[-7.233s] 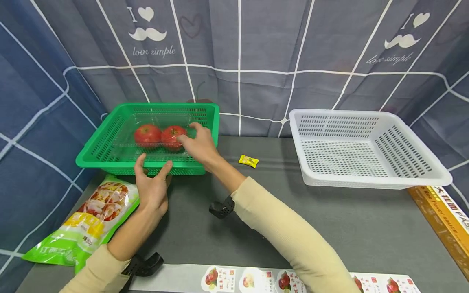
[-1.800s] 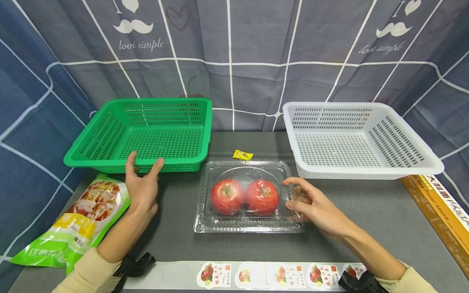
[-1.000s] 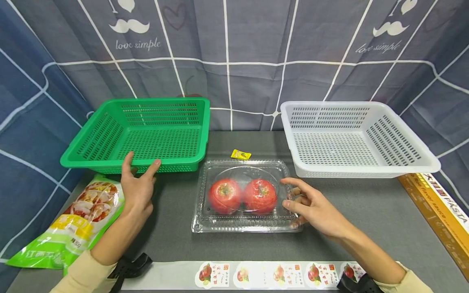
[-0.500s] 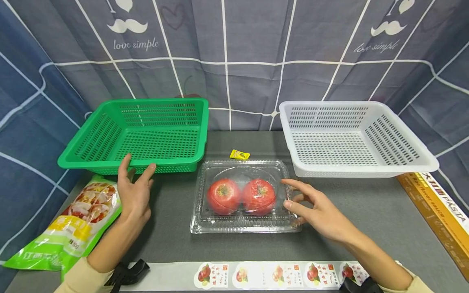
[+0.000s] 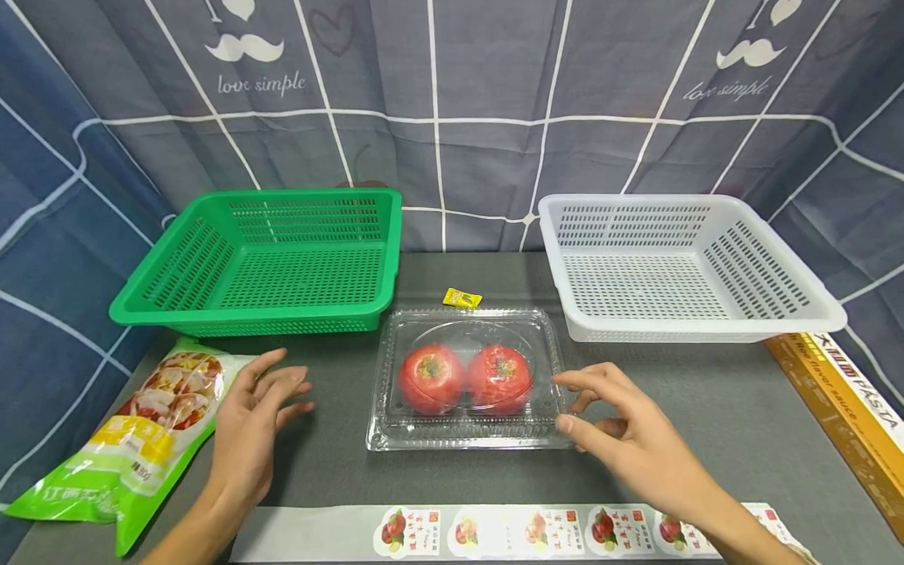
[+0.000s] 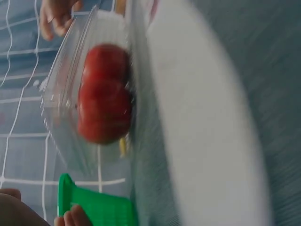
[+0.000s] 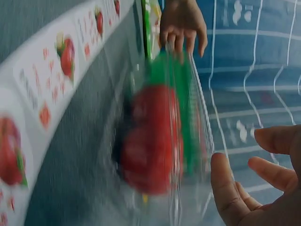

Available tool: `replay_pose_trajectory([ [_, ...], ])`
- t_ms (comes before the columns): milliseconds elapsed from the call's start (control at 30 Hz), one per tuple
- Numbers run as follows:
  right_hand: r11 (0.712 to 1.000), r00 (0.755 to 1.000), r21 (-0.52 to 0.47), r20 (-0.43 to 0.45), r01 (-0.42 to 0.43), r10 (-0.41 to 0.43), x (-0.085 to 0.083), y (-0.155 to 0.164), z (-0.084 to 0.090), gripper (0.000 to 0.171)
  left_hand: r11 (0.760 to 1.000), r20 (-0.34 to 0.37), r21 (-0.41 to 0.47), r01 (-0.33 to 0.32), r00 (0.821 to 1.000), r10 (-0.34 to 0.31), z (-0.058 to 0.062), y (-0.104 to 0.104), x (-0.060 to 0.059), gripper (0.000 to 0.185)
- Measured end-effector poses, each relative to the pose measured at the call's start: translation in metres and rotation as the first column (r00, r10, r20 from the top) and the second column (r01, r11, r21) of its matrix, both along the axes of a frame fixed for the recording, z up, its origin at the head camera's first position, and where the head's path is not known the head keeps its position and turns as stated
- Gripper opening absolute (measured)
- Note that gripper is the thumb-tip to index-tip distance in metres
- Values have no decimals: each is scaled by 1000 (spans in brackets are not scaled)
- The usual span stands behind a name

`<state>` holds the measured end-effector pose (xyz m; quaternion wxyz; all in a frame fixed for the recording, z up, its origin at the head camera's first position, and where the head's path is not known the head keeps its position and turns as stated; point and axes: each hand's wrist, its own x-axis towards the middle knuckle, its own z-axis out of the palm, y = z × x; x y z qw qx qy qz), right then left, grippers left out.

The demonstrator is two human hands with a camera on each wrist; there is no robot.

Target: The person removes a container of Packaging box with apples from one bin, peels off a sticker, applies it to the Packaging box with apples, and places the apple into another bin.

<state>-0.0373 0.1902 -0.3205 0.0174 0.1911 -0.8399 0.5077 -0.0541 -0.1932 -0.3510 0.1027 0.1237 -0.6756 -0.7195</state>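
A clear plastic clamshell box with two red apples inside sits mid-table, its lid down. My right hand is beside the box's right edge, thumb and fingers apart and holding nothing. In the right wrist view those fingers are spread near the box's blurred side. My left hand hovers left of the box, fingers loosely bent around nothing, in front of the green basket. The left wrist view shows the apples through the box wall.
At the right rear stands a white basket, with a pasta box by its corner. A green food bag lies at left. Behind the clamshell is a small yellow packet. A strip of apple stickers runs along the front.
Earlier the box moved from the green basket to mid-table. Since half a second ago, my left hand has left the basket's rim and come toward me; my right hand has drawn back slightly from the box.
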Motion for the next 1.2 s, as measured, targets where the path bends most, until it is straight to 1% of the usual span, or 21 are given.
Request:
replay_pose_trajectory([
  [67,999,999,-25,-10,-47,46,6,-7,0,37,996,30,-69,53,998,-51,-5,4,9,34],
  [133,992,994,-54,-13,-113,112,11,-13,0,37,977,82,-178,119,991,-106,-9,9,17,36],
  [167,986,989,-67,-10,-151,150,13,-17,-1,37,960,109,-236,154,985,-131,-10,11,22,38],
  [233,967,972,-101,7,-233,234,17,-23,-3,37,915,153,-336,223,972,-180,-12,14,31,41],
  [300,934,944,-149,20,-324,331,20,-30,-8,37,872,216,-399,283,954,-210,-12,16,38,44],
  [367,906,914,-181,70,-382,399,23,-35,-13,36,832,268,-447,329,936,-227,-13,16,44,47],
  [400,894,899,-199,104,-401,426,24,-38,-16,36,805,300,-470,361,924,-238,-14,17,47,48],
  [433,887,887,-204,127,-415,444,24,-41,-18,35,770,338,-499,396,908,-248,-15,16,49,51],
  [467,880,874,-211,154,-426,460,25,-44,-21,35,727,370,-532,435,891,-263,-18,16,51,53],
  [500,876,864,-216,182,-431,470,26,-47,-24,34,669,375,-579,466,881,-289,-21,14,54,53],
  [567,871,851,-205,202,-447,485,28,-53,-29,32,543,368,-668,510,860,-354,-27,12,57,54],
  [633,861,842,-188,192,-473,504,29,-61,-36,32,420,310,-761,494,846,-434,-33,9,59,55],
  [667,853,835,-190,190,-486,517,29,-65,-39,31,367,272,-804,468,838,-473,-36,7,60,54],
  [700,845,828,-193,181,-499,530,29,-70,-43,32,320,239,-840,438,829,-505,-38,6,60,55],
  [800,831,812,-202,187,-519,552,28,-81,-52,33,192,220,-901,389,791,-572,-43,4,58,58],
  [833,828,808,-205,195,-521,556,27,-84,-55,34,154,231,-910,385,779,-583,-43,4,58,59],
  [900,825,799,-198,209,-529,563,27,-90,-60,35,92,257,-918,386,755,-603,-44,4,56,58],
  [933,824,794,-195,222,-532,565,26,-92,-61,35,70,271,-918,390,745,-609,-44,4,56,57],
  [1000,825,791,-173,234,-538,565,26,-95,-64,37,51,286,-914,402,730,-620,-44,4,55,54],
  [1100,827,787,-175,257,-534,561,26,-97,-66,36,52,297,-905,422,713,-635,-43,4,54,50],
  [1200,830,781,-196,282,-522,558,25,-99,-65,36,73,280,-898,434,690,-667,-44,2,53,43],
])
